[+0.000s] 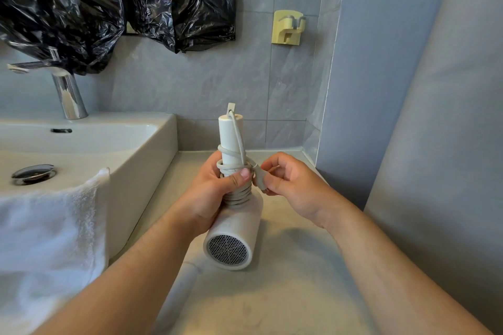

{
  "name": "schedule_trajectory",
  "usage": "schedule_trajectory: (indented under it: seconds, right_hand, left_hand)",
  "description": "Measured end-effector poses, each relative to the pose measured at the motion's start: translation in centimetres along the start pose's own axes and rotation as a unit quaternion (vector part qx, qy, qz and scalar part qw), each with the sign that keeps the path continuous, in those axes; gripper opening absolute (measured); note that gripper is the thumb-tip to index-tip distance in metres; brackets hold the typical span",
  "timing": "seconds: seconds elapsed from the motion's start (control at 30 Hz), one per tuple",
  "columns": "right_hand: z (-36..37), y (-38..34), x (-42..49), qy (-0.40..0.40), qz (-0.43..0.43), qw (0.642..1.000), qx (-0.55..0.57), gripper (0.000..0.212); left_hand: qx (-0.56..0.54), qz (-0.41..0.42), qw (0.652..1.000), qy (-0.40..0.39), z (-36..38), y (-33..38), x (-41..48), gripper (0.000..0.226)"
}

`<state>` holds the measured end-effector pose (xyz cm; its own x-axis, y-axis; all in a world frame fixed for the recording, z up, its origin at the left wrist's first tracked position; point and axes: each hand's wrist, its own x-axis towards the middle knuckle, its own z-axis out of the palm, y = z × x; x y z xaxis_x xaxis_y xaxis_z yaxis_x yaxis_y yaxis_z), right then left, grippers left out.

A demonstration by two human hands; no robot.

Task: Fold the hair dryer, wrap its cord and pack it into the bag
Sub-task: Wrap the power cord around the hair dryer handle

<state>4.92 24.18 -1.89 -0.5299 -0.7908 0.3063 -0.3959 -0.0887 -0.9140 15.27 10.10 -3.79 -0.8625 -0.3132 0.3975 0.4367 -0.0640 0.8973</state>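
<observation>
A white hair dryer (231, 239) is held above the counter, its mesh-covered end facing me and its handle (230, 136) pointing up. The grey cord (238, 194) is coiled several times around the lower handle. My left hand (215, 193) grips the handle over the coils, thumb pressing on the cord. My right hand (288, 185) pinches the plug end of the cord (260, 179) right beside the coils. A black plastic bag (109, 3) hangs on the wall at the upper left.
A white sink (136, 155) with a chrome faucet (68, 92) stands at left, a white towel (49, 239) draped over its front edge. A yellow wall holder (288, 27) is mounted above the grey counter (285, 280). A wall corner closes the right side.
</observation>
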Motion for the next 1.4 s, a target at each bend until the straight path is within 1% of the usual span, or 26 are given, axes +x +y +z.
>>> schedule_trajectory:
  seconds: [0.1,0.2,0.27,0.33,0.4,0.47,0.53,0.6,0.63,0.7,0.77,0.83,0.9,1.0,1.07,1.17,1.27,1.33,1.4]
  right_hand:
    - [0.1,0.1,-0.1,0.004,-0.002,0.999,-0.04,0.019]
    - [-0.1,0.3,-0.1,-0.005,-0.001,1.0,-0.028,0.017]
    - [-0.1,0.3,-0.1,-0.013,0.004,1.0,0.008,0.015]
    - [-0.1,0.3,-0.1,-0.015,0.019,0.998,0.059,0.011]
    - [0.0,0.3,0.0,-0.002,0.031,0.994,0.107,0.012]
    - [0.1,0.5,0.3,0.023,0.045,0.987,0.155,0.018]
    - [0.0,0.9,0.6,0.056,0.071,0.978,0.185,0.019]
    - [-0.3,1.3,0.8,0.082,0.135,0.972,0.176,0.028]
    - [-0.4,1.5,0.8,0.085,0.178,0.968,0.157,0.036]
    - [-0.5,1.8,0.7,0.075,0.26,0.955,0.119,0.048]
    - [-0.2,1.8,0.5,0.042,0.309,0.946,0.092,0.046]
    - [0.4,1.9,0.4,0.0,0.329,0.941,0.075,0.038]
    - [0.8,1.8,0.3,-0.022,0.343,0.937,0.066,0.035]
    - [1.1,2.0,0.4,-0.027,0.348,0.934,0.075,0.034]
    - [1.3,2.0,0.4,-0.021,0.339,0.938,0.077,0.028]
    - [1.4,2.1,0.5,0.0,0.317,0.946,0.071,0.021]
    - [1.6,2.3,0.6,0.037,0.308,0.944,0.11,0.02]
    - [1.8,2.0,0.5,0.051,0.33,0.923,0.19,0.026]
    - [2.2,1.8,0.3,0.019,0.353,0.885,0.302,0.038]
  left_hand:
    - [0.001,-0.012,1.0,0.009,0.0,-0.1,0.0,0.037]
    - [0.018,-0.012,1.0,0.02,0.4,0.0,0.0,0.037]
    - [0.029,0.015,0.999,0.044,0.7,0.4,0.0,0.043]
    - [0.044,0.06,0.994,0.082,1.0,0.8,0.2,0.052]
    - [0.066,0.095,0.987,0.112,1.2,1.2,0.3,0.049]
    - [0.078,0.102,0.985,0.115,1.4,1.4,0.4,0.048]
    - [0.073,0.098,0.986,0.111,1.5,1.4,0.4,0.058]
    - [0.067,0.093,0.987,0.109,1.5,1.5,0.3,0.065]
    - [0.065,0.095,0.987,0.108,1.5,1.6,0.3,0.064]
    - [0.066,0.101,0.987,0.105,1.6,1.9,0.3,0.055]
    - [0.065,0.098,0.988,0.101,1.6,2.2,0.3,0.044]
    - [0.064,0.09,0.988,0.105,1.6,2.3,0.4,0.037]
    - [0.068,0.077,0.99,0.099,1.6,2.3,0.5,0.034]
    - [0.085,0.058,0.992,0.074,1.8,2.1,0.5,0.038]
    - [0.083,0.056,0.991,0.083,2.0,1.9,0.4,0.037]
    - [0.059,0.071,0.987,0.128,1.9,1.8,0.6,0.034]
    - [-0.012,0.072,0.976,0.207,1.1,1.9,0.9,0.026]
    - [-0.09,0.061,0.961,0.255,0.7,2.0,1.1,0.023]
    - [-0.169,0.041,0.943,0.283,0.5,2.2,1.1,0.025]
